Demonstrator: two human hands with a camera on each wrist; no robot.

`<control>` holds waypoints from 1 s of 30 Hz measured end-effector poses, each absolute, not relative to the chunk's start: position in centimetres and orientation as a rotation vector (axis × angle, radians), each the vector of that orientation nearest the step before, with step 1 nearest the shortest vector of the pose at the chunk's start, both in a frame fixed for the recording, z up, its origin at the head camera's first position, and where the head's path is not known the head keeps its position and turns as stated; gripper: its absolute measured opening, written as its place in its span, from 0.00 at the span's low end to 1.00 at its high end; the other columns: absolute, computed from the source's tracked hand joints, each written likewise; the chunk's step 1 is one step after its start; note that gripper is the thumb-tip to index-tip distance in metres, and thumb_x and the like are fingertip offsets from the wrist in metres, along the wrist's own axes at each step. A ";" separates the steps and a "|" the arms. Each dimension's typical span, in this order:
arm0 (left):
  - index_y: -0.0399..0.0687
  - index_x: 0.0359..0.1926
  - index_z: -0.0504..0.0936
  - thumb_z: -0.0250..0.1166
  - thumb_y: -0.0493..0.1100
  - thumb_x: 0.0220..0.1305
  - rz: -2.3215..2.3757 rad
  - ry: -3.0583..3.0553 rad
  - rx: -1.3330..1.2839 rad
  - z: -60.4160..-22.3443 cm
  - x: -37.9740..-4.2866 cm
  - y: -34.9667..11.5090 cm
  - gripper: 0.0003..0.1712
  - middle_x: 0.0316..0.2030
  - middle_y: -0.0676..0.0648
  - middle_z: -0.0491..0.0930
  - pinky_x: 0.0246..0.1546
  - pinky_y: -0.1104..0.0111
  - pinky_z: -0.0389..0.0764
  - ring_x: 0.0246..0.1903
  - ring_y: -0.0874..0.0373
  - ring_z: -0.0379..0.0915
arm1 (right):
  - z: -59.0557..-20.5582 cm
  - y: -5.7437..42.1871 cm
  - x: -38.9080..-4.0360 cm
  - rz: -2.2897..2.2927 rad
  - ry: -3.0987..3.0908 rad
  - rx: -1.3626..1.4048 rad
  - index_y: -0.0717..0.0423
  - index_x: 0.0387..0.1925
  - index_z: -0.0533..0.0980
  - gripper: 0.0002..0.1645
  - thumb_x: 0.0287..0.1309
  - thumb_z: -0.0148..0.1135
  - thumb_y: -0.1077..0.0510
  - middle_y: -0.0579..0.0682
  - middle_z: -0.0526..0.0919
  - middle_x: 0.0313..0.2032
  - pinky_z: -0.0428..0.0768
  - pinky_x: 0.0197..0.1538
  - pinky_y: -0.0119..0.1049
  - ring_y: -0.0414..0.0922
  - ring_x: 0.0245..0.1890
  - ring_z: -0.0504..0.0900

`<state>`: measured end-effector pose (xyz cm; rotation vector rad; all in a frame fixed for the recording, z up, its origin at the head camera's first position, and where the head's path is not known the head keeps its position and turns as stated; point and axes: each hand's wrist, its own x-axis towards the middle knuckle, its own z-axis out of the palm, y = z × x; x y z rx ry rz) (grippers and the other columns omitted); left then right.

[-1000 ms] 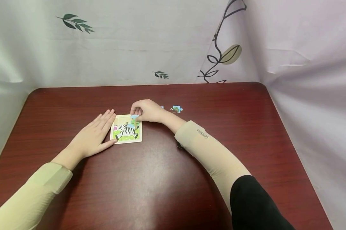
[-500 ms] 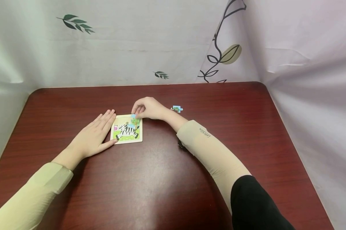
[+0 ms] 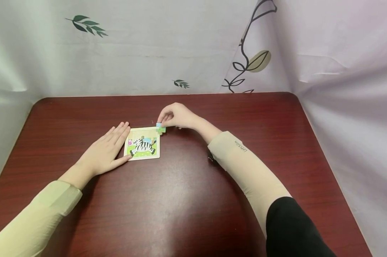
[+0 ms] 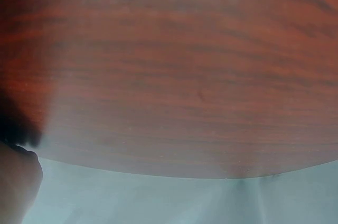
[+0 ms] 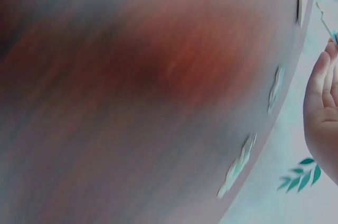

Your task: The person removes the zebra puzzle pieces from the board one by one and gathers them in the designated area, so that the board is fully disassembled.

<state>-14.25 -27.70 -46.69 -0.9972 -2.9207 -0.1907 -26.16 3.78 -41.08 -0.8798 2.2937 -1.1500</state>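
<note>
A square wooden zebra puzzle [image 3: 142, 148] lies on the table, its upper part showing bare wood in the tray. My left hand [image 3: 104, 151] rests flat along its left side, fingers straight, fingertips at the upper left corner and thumb at the lower edge. My right hand [image 3: 180, 116] pinches a blue and green puzzle piece [image 3: 161, 129] over the tray's upper right corner. Seen edge-on in the right wrist view, that right hand [image 5: 323, 108] is raised above the table. Only a bit of the left hand [image 4: 18, 184] appears in the left wrist view.
Two loose puzzle pieces, a nearer one [image 5: 237, 166] and a farther one [image 5: 275, 89], lie on the table in the right wrist view; the right hand mostly hides them in the head view. A patterned curtain [image 3: 142, 57] hangs behind the dark red table [image 3: 154, 207].
My right hand has lifted the blue and green puzzle piece from the tray's upper right area and moved it right and away from me, and the piece has turned. The left hand stays put.
</note>
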 end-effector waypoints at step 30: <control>0.31 0.83 0.51 0.64 0.61 0.70 -0.176 -2.921 -1.001 -46.7 -14.2 -27.6 0.57 0.83 0.31 0.51 0.86 0.69 0.28 0.84 0.37 0.47 | -39.6 16.8 -28.1 -1.135 2.402 -0.628 0.61 0.42 0.90 0.07 0.64 0.73 0.64 0.50 0.92 0.37 0.81 0.44 0.28 0.37 0.35 0.83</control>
